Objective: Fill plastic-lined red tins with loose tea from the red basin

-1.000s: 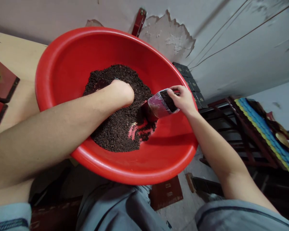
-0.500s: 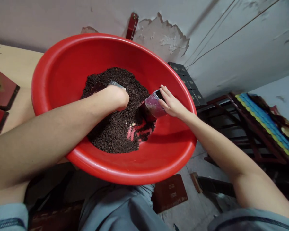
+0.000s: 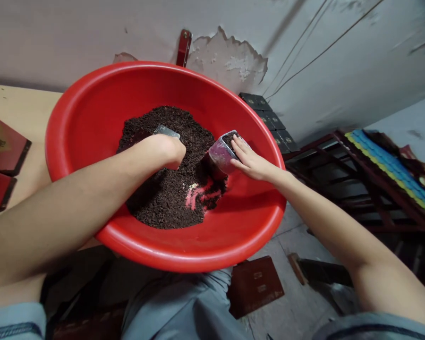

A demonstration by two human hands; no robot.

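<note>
The red basin (image 3: 92, 118) rested tilted on the person's lap, so the dark loose tea (image 3: 170, 189) lay heaped at its centre. At ten o'clock of the heap the left hand (image 3: 163, 148) was closed round a silvery scoop (image 3: 166, 131), its blade angled into the leaves. At two o'clock the right hand (image 3: 250, 160), fingers extended flat, steadied a small filled cup (image 3: 222, 153) against the heap, mouth upward.
</note>
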